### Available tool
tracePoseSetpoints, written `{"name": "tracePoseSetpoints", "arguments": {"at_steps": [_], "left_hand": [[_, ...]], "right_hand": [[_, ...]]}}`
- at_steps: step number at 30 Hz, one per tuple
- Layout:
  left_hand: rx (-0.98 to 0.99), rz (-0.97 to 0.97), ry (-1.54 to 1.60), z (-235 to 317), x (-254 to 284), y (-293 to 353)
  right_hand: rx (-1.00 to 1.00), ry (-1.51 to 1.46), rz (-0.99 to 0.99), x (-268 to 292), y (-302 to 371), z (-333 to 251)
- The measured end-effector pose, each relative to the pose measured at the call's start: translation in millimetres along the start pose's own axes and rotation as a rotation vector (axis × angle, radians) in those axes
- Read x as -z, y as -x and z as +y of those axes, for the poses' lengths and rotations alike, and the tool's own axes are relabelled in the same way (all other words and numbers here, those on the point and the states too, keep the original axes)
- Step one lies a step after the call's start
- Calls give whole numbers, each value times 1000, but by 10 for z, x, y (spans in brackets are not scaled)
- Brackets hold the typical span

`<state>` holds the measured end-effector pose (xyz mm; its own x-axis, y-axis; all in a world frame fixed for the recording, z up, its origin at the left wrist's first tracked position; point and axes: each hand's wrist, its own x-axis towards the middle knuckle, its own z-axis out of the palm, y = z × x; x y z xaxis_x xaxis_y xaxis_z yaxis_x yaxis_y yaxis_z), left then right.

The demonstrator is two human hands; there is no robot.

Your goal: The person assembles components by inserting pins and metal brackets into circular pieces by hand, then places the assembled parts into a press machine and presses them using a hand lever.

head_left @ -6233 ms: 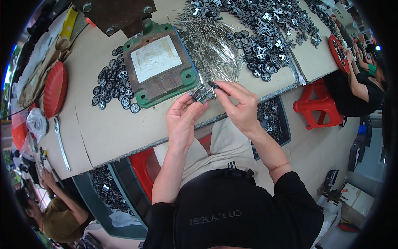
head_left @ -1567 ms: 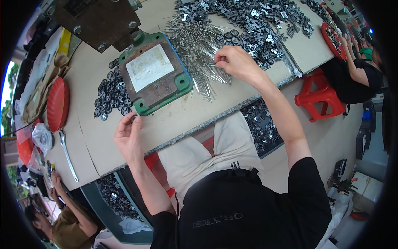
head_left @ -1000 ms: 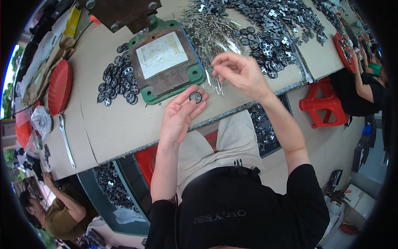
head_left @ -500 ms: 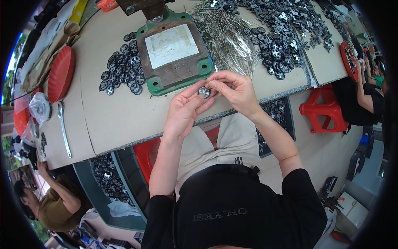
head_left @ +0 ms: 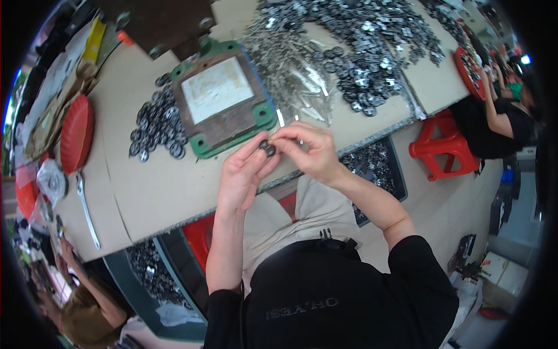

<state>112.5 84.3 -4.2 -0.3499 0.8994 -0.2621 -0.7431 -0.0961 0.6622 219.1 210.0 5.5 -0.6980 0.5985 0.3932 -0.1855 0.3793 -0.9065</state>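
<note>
Here, gripping a wheel (head_left: 267, 149) in the curled left hand (head_left: 240, 173), above the near edge of the counter (head_left: 157, 195); meeting the wheel with the right hand (head_left: 311, 150), drawn together at the fingertips, too blurred to tell on what. Facing, from it, a press (head_left: 229, 119) at ten-thirty, rods (head_left: 290, 75) at twelve-thirty, piled wheels (head_left: 157, 125) at nine o'clock.

The wide fisheye head view looks steeply down from above the black shirt (head_left: 337, 285), near the left hand (head_left: 239, 173) and right hand (head_left: 314, 152); it faces out over the workbench (head_left: 157, 195).
</note>
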Motion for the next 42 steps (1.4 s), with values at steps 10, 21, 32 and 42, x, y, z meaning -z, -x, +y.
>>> {"name": "tracePoseSetpoints", "arguments": {"at_steps": [10, 21, 32, 42], "left_hand": [[-14, -73, 85, -43, 32, -125], [-51, -106, 108, -83, 55, -123], [-48, -93, 120, -69, 13, -102], [-85, 6, 68, -141, -148, -54]], "right_hand": [[-302, -2, -344, 567, -505, -272], [-14, 1337, 83, 1626, -1637, 898], [492, 1302, 146, 1762, -1727, 867], [-395, -227, 96, 892, -497, -71]]}}
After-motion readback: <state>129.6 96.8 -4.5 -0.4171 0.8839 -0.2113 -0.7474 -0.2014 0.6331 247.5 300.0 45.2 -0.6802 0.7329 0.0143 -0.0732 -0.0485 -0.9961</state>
